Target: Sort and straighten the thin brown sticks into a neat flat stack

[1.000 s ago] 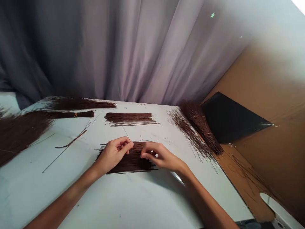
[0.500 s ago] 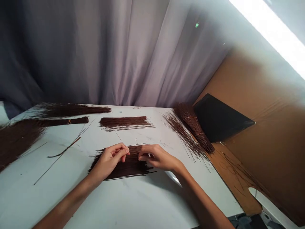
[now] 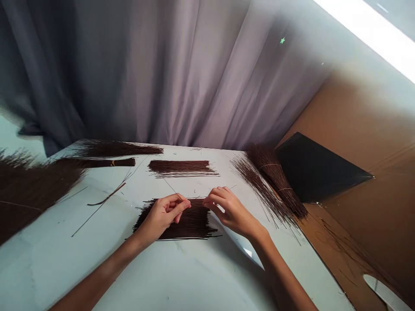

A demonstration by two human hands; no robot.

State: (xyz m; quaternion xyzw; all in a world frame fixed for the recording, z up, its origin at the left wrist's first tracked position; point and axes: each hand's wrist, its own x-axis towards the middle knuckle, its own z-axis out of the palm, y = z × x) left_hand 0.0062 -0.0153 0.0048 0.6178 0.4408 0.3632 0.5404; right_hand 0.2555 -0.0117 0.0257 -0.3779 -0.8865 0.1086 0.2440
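My left hand [image 3: 164, 214] pinches one thin dark-brown stick [image 3: 171, 188], slanting to 11 o'clock. The flat pile of dark-brown sticks [image 3: 191, 222] lies beneath it, axis 9-to-3 — my right hand [image 3: 231, 211], fingertips pressed together, is at its 3 o'clock end.

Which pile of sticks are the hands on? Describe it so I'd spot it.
On the white table, two flat piles of short dark sticks lie mid-table. It is the near pile, in front of the far pile, and the only one under the left hand and right hand.
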